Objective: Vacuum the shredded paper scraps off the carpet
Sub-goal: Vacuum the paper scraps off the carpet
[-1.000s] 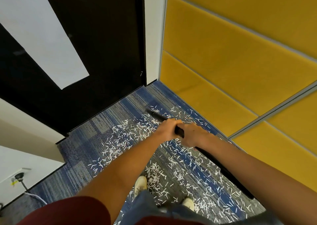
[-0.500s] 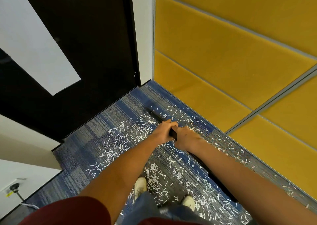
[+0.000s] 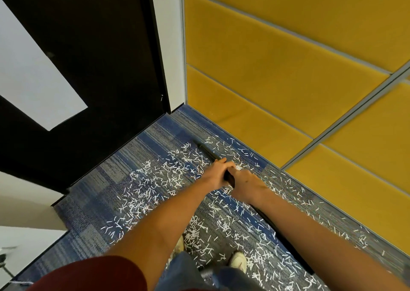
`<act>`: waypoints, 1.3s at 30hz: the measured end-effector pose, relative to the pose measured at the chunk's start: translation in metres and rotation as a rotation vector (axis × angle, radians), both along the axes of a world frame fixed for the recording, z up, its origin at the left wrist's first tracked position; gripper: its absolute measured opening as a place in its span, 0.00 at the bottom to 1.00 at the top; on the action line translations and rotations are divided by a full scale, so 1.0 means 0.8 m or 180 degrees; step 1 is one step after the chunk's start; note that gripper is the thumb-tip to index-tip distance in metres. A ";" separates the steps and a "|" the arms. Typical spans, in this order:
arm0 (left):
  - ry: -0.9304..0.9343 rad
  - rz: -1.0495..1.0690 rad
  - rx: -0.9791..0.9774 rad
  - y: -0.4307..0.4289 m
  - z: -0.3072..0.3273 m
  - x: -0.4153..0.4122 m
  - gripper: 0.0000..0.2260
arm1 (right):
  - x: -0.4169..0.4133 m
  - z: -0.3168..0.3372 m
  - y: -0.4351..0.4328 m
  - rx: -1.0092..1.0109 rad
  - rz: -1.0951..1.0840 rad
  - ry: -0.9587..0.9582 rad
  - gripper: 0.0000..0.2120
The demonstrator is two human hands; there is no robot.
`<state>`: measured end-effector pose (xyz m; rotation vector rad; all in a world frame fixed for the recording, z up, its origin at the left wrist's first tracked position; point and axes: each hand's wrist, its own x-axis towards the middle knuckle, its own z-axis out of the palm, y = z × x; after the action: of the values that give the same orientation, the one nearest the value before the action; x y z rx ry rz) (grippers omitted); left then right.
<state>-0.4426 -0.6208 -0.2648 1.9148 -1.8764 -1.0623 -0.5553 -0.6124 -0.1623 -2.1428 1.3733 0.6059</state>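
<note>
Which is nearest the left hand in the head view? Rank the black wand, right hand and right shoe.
1. Black wand: gripped by the left hand.
2. Right hand: just behind, on the same wand.
3. Right shoe: on the carpet, at the bottom.

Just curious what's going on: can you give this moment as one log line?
left hand, right hand: grip vacuum tube | its tip: at carpet near door | paper scraps: scattered around

Head-worn camera looks steeply down at the carpet corner.

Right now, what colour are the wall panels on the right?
The wall panels are mustard yellow; see head view.
</note>
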 end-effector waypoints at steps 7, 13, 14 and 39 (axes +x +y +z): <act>-0.0132 -0.0236 0.0000 -0.006 0.007 -0.028 0.25 | -0.025 0.000 0.002 -0.0036 -0.0142 0.0062 0.27; -0.0254 -0.0141 -0.0096 0.004 0.009 -0.046 0.14 | -0.043 -0.002 0.009 -0.0005 -0.0190 0.0096 0.24; -0.0322 -0.0139 -0.0121 0.007 0.008 -0.046 0.15 | -0.044 -0.004 0.012 0.0007 -0.0191 0.0119 0.23; -0.0331 0.0108 0.0034 0.042 -0.012 -0.095 0.16 | -0.106 -0.006 0.027 0.0269 0.0230 -0.0160 0.31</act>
<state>-0.5187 -0.5871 -0.2746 2.0370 -1.8882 -0.9825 -0.6401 -0.5908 -0.1671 -2.1330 1.2264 0.6223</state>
